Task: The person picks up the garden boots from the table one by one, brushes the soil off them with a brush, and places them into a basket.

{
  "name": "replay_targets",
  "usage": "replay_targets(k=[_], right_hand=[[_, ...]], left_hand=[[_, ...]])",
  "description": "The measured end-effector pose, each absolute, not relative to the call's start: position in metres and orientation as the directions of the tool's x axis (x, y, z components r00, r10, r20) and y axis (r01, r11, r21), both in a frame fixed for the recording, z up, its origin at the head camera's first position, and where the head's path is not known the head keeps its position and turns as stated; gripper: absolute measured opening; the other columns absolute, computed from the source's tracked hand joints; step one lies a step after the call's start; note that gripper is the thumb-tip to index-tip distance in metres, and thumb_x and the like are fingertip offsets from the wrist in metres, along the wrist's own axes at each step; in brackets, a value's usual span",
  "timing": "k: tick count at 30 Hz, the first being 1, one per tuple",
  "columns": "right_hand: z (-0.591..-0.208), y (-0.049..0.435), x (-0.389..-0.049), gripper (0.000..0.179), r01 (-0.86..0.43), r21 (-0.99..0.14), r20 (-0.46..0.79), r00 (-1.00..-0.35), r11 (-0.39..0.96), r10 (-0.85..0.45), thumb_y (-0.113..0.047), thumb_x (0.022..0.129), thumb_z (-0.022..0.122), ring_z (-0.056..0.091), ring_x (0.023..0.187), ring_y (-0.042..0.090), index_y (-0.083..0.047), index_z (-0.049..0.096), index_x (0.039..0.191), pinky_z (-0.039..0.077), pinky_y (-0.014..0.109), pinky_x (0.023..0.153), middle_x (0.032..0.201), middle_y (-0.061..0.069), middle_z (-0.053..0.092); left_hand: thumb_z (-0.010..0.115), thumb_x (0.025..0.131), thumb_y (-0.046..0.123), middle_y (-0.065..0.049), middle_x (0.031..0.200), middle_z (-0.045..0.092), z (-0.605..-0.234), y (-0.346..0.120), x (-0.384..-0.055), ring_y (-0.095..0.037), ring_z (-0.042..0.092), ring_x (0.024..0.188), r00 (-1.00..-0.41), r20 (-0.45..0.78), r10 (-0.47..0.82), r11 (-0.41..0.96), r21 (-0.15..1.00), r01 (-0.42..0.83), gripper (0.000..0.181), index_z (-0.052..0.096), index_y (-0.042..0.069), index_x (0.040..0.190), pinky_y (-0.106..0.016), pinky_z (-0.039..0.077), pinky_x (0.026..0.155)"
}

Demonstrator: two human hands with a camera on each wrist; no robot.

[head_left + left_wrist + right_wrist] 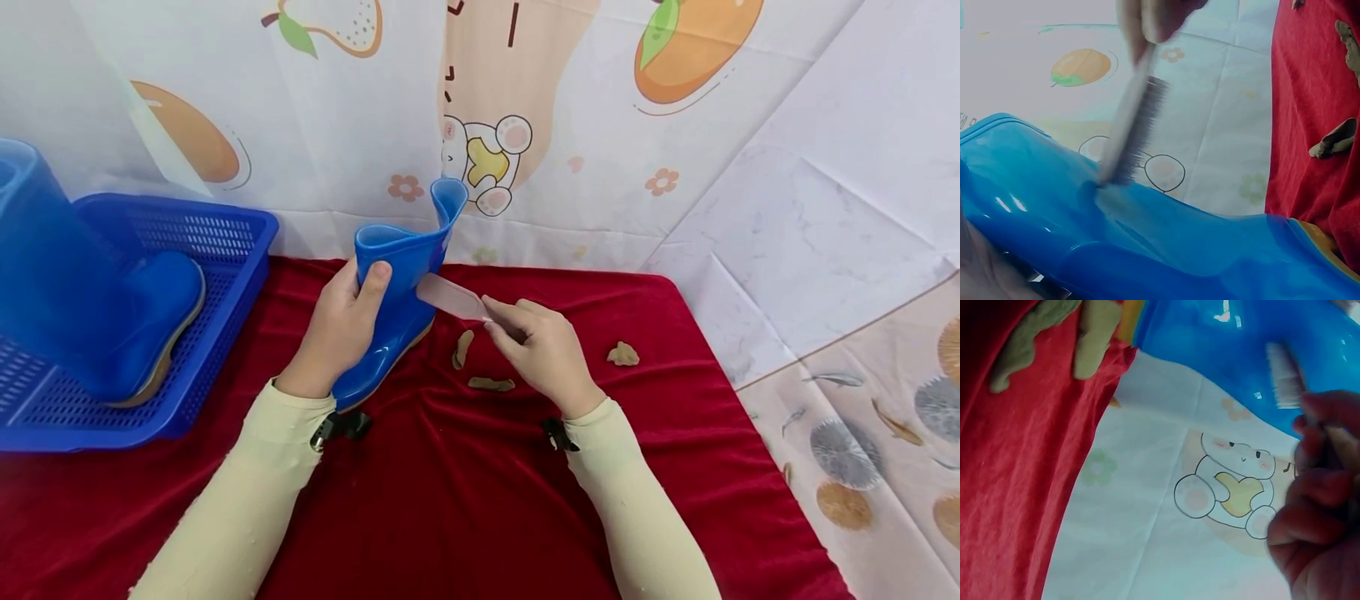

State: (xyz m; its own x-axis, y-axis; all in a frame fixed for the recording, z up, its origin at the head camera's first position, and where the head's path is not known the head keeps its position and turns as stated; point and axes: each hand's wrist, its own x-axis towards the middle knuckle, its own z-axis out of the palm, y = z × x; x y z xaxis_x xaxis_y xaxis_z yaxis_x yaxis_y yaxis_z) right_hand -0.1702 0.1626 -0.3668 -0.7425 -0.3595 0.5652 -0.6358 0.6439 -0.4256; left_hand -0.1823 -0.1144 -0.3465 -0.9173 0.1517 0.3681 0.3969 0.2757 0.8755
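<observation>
A blue rubber boot point(396, 329) stands with its toe toward me, its upper rim bent out of shape. My left hand point(339, 327) grips the shaft from the left, thumb on the near side. In my right hand point(546, 354) is a brush point(452, 298) with a flat pale pinkish back, pinched at its handle. Its dark bristles point(1141, 128) show in the left wrist view, and the brush tip is right at the boot's shaft. A dull brownish smear point(1132, 228) marks the blue surface beside it. The right wrist view has the brush head point(1285, 376) blurred over the boot.
On the red cloth point(450, 500) lie several brown lumps, one point(462, 348) near the boot, another point(491, 384) just in front, and one point(622, 354) right of my right hand. At left, a blue plastic basket point(258, 237) holds a second blue boot point(153, 312). A printed curtain point(360, 125) hangs behind.
</observation>
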Motion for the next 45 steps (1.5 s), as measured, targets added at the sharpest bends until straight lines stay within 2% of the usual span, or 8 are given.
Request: replay_targets(k=[7, 14, 18, 23, 30, 38, 41, 45], right_hand=[[-0.3642, 0.1611, -0.1698, 0.035, -0.748, -0.477, 0.629, -0.657, 0.461, -0.415, -0.009, 0.094, 0.076, 0.043, 0.064, 0.007, -0.012, 0.074, 0.129, 0.037, 0.022, 0.055, 0.072, -0.007, 0.055], [-0.3673, 0.162, -0.1717, 0.036, -0.644, -0.403, 0.584, -0.728, 0.651, -0.359, -0.012, 0.093, 0.079, 0.044, 0.063, 0.008, -0.014, 0.075, 0.128, 0.038, 0.025, 0.055, 0.077, -0.004, 0.063], [-0.3673, 0.1628, -0.1711, 0.024, -0.59, -0.376, 0.554, -0.761, 0.714, -0.337, -0.018, 0.095, 0.076, 0.047, 0.063, 0.008, -0.011, 0.079, 0.118, 0.042, 0.027, 0.056, 0.078, -0.004, 0.064], [-0.3657, 0.1621, -0.1691, 0.013, -0.655, -0.361, 0.585, -0.713, 0.664, -0.386, -0.021, 0.092, 0.076, 0.048, 0.065, 0.009, -0.01, 0.072, 0.098, 0.044, 0.028, 0.058, 0.077, -0.003, 0.061], [-0.3665, 0.1603, -0.1706, 0.012, -0.749, -0.336, 0.61, -0.635, 0.571, -0.475, -0.016, 0.098, 0.073, 0.051, 0.076, 0.01, -0.008, 0.072, 0.106, 0.046, 0.027, 0.066, 0.087, -0.002, 0.063], [-0.3676, 0.1601, -0.1717, 0.02, -0.6, -0.456, 0.468, -0.79, 0.657, -0.396, -0.014, 0.101, 0.069, 0.071, 0.088, 0.013, -0.008, 0.077, 0.117, 0.059, 0.033, 0.08, 0.106, 0.002, 0.077], [-0.371, 0.1623, -0.174, 0.013, -0.502, -0.463, 0.402, -0.853, 0.73, -0.332, -0.019, 0.102, 0.068, 0.063, 0.069, 0.013, -0.01, 0.078, 0.106, 0.054, 0.032, 0.065, 0.085, 0.0, 0.074], [-0.3727, 0.1678, -0.1756, 0.017, -0.379, -0.52, 0.375, -0.907, 0.766, -0.194, -0.023, 0.097, 0.073, 0.04, 0.053, 0.013, -0.012, 0.067, 0.086, 0.035, 0.031, 0.05, 0.059, -0.003, 0.049]], left_hand=[[0.042, 0.107, 0.058, -0.017, 0.143, 0.058, -0.3462, -0.1152, -0.1822, -0.038, 0.061, 0.12, -0.919, 0.368, 0.139, 0.277, 0.877, 0.393, 0.067, 0.046, 0.006, 0.15, -0.064, 0.047, 0.105], [0.042, 0.107, 0.057, -0.017, 0.144, 0.057, -0.3482, -0.114, -0.1811, -0.039, 0.059, 0.125, -0.918, 0.361, 0.165, 0.271, 0.878, 0.395, 0.067, 0.046, 0.005, 0.149, -0.065, 0.045, 0.107], [0.042, 0.107, 0.057, -0.017, 0.146, 0.056, -0.3481, -0.1133, -0.1792, -0.041, 0.058, 0.128, -0.923, 0.343, 0.174, 0.284, 0.88, 0.381, 0.067, 0.044, 0.005, 0.15, -0.067, 0.044, 0.107], [0.043, 0.106, 0.058, -0.018, 0.142, 0.058, -0.3482, -0.1127, -0.18, -0.039, 0.06, 0.123, -0.919, 0.353, 0.178, 0.277, 0.878, 0.391, 0.068, 0.046, 0.005, 0.149, -0.065, 0.047, 0.105], [0.042, 0.108, 0.053, -0.019, 0.141, 0.059, -0.3496, -0.1138, -0.1819, -0.04, 0.062, 0.121, -0.915, 0.356, 0.189, 0.27, 0.878, 0.397, 0.064, 0.044, 0.005, 0.15, -0.065, 0.049, 0.103], [0.043, 0.106, 0.057, -0.018, 0.142, 0.059, -0.3475, -0.1147, -0.1813, -0.041, 0.062, 0.123, -0.917, 0.346, 0.199, 0.278, 0.877, 0.391, 0.068, 0.045, 0.005, 0.15, -0.065, 0.047, 0.104], [0.043, 0.105, 0.06, -0.017, 0.145, 0.057, -0.3475, -0.1157, -0.1811, -0.041, 0.06, 0.126, -0.917, 0.342, 0.203, 0.286, 0.875, 0.39, 0.071, 0.044, 0.006, 0.151, -0.066, 0.046, 0.106], [0.052, 0.105, 0.053, -0.016, 0.143, 0.059, -0.3477, -0.1139, -0.1816, -0.04, 0.061, 0.124, -0.918, 0.327, 0.225, 0.32, 0.865, 0.386, 0.064, 0.047, 0.007, 0.149, -0.065, 0.047, 0.105]])
